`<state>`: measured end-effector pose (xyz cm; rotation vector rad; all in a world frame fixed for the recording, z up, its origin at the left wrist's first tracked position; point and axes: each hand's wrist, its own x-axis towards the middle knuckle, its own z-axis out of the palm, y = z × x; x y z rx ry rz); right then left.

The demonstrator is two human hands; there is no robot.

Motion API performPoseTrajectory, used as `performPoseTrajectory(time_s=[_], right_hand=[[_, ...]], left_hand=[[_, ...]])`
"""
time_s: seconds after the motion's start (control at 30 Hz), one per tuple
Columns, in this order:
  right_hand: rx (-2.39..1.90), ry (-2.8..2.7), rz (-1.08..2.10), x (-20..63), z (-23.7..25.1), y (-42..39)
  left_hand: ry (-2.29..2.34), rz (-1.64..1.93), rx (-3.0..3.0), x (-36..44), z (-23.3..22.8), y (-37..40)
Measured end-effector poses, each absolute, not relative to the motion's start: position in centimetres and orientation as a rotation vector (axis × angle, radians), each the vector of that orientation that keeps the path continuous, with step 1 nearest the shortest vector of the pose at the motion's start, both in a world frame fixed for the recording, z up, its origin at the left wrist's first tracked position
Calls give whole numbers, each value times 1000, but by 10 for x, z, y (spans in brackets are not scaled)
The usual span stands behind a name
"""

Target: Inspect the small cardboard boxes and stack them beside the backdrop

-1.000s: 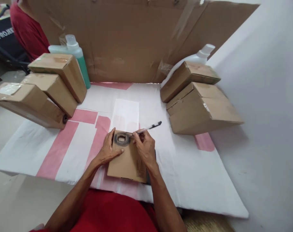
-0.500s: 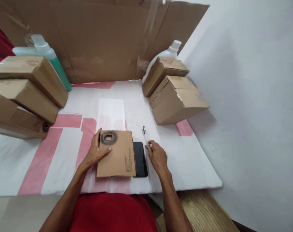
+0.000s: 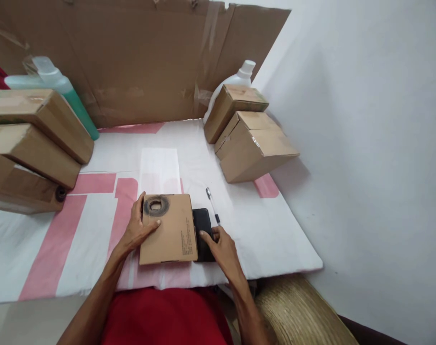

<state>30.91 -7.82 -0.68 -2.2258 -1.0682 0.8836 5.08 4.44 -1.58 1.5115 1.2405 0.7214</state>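
My left hand (image 3: 139, 230) grips the left side of a flat brown cardboard box (image 3: 169, 239), its thumb lying on top. Near the box's upper left corner is a hole ringed with a dark smudge, and small print runs along its right side. A black smartphone (image 3: 202, 221) sticks out from the box's right edge; the rest of it is hidden by the box. On the phone's right edge my right hand (image 3: 221, 249) is closed, thumb on its top face. Just beyond those fingers lies a pen (image 3: 212, 205) with a clear barrel and dark grip.
Cardboard boxes (image 3: 31, 143) lean at the left before a green bottle (image 3: 77, 103). More boxes (image 3: 254, 148) stand at the right by a white bottle (image 3: 239, 76). A white paper (image 3: 159, 165) lies mid-table. Behind rises a cardboard panel (image 3: 131, 62); a wall (image 3: 365, 143) is at the right.
My right hand has let go of the pen, which now lies on the cloth, and has moved onto the phone's right edge. The left hand keeps its hold on the box. The view has shifted slightly.
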Motion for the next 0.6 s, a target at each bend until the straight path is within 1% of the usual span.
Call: performPoseTrajectory(time_s=[0.07,0.13,0.23,0.33,0.4,0.5,0.6], right_hand=[[-2052,-1052,1075,307,-3,-74],[-1937,-1060,1169,303,-2,-73],[-1900,-1012,1202,299,-2,-77],[-1787,-802,1185,301,1,-85],[-1668,-578,1163,305,13,-89],[-1404,-313,1197,306,46,-85],[-1125,-258,1348,295,78,-71]], left_hand=[[1235,722,1517,51,-16,44],[1240,723,1513,51,-16,44],[1240,729,1502,52,-18,43],[1238,728,1515,51,-19,42],[1233,732,1526,51,-20,42],[1220,755,1531,49,-22,43],[1210,780,1538,49,-27,43]])
